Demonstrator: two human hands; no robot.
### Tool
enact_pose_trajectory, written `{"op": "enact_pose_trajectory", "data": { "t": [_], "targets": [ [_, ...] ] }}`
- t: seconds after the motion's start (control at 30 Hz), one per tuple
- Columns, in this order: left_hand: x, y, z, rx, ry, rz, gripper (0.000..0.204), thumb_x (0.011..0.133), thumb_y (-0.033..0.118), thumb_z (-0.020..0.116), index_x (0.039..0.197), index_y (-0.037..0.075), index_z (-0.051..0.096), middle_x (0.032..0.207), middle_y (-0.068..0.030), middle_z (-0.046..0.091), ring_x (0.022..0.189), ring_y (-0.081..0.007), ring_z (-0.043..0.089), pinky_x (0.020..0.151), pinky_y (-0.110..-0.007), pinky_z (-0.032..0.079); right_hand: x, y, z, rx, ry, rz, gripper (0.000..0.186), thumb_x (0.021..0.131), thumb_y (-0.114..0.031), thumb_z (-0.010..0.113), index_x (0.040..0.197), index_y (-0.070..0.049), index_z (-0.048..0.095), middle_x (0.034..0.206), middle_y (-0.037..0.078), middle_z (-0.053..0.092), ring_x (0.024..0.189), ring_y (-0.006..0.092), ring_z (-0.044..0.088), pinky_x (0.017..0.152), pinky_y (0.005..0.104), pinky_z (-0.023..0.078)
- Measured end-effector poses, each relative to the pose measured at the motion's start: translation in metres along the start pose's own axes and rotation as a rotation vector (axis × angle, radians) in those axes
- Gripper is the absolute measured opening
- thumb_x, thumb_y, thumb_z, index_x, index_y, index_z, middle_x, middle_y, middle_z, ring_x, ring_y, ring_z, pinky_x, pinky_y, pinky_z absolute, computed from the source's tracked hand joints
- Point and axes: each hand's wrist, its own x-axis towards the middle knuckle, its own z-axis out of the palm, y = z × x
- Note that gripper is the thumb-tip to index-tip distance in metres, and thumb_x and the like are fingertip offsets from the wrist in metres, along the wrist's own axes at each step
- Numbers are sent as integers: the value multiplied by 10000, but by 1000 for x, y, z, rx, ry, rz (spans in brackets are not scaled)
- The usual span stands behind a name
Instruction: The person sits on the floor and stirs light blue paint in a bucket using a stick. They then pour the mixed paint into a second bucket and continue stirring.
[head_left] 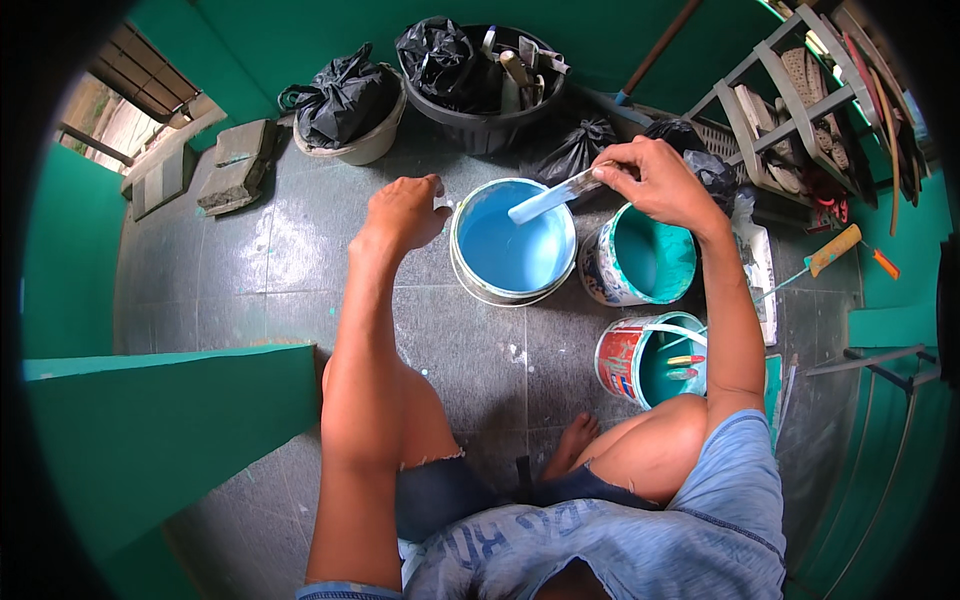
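Note:
My right hand (640, 175) grips a flat stick (545, 205), its lower part coated in pale blue paint, slanted over a bucket (515, 275) of light blue paint. My left hand (405, 210) is open and empty, fingers loosely curved, in the air just left of that bucket. Right of it stands a second bucket (655, 260) with teal paint. Nearer me is a third, red-labelled bucket (620, 365) with teal paint, brush handles (683, 367) and a pale curved handle.
Tubs (480, 130) with black bags stand at the back. Slabs (230, 180) lie back left. A green ledge (160, 400) juts in at my left. Plastic racks (790, 120), a paint roller (835, 250) and a folding metal frame (885, 360) are on the right.

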Motion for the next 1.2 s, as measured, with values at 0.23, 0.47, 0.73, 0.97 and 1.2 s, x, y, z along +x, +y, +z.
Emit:
{"op": "enact_pose_trajectory", "data": {
  "t": [0.23, 0.47, 0.73, 0.97, 1.2],
  "targets": [
    [-2, -9, -12, -74, 72, 30, 333, 794, 251, 692, 1065, 71, 621, 885, -117, 676, 872, -272, 639, 780, -370, 486, -2, -12, -8, -62, 75, -98, 217, 827, -196, 624, 901, 0, 679, 588, 144, 547, 511, 195, 489, 531, 330, 393],
    [-3, -11, -10, -86, 75, 19, 341, 789, 262, 698, 1065, 76, 623, 899, -110, 675, 867, -265, 639, 781, -367, 485, -3, -14, -6, -68, 81, -115, 220, 823, -195, 629, 899, 5, 678, 587, 145, 547, 510, 194, 491, 527, 330, 396],
    [-5, -6, -15, -67, 40, 13, 358, 786, 266, 701, 1084, 84, 621, 898, -99, 679, 883, -249, 638, 794, -360, 481, -3, -14, -7, -62, 75, -94, 217, 824, -196, 631, 903, 1, 679, 590, 139, 548, 514, 187, 495, 528, 327, 400],
    [-6, -5, -14, -61, 47, 2, 341, 789, 263, 703, 1075, 91, 631, 913, -100, 675, 896, -240, 637, 796, -360, 486, -2, -15, -5, -67, 74, -105, 219, 823, -196, 633, 900, 5, 677, 601, 146, 561, 523, 217, 521, 539, 327, 416],
    [4, 11, -10, -212, 240, 271, 290, 700, 228, 745, 939, 81, 669, 920, -84, 661, 876, -264, 625, 774, -374, 485, 6, -14, 19, -92, 69, -174, 165, 797, -173, 641, 865, -29, 686, 638, 143, 597, 605, 269, 573, 621, 354, 424]
  ]
}}
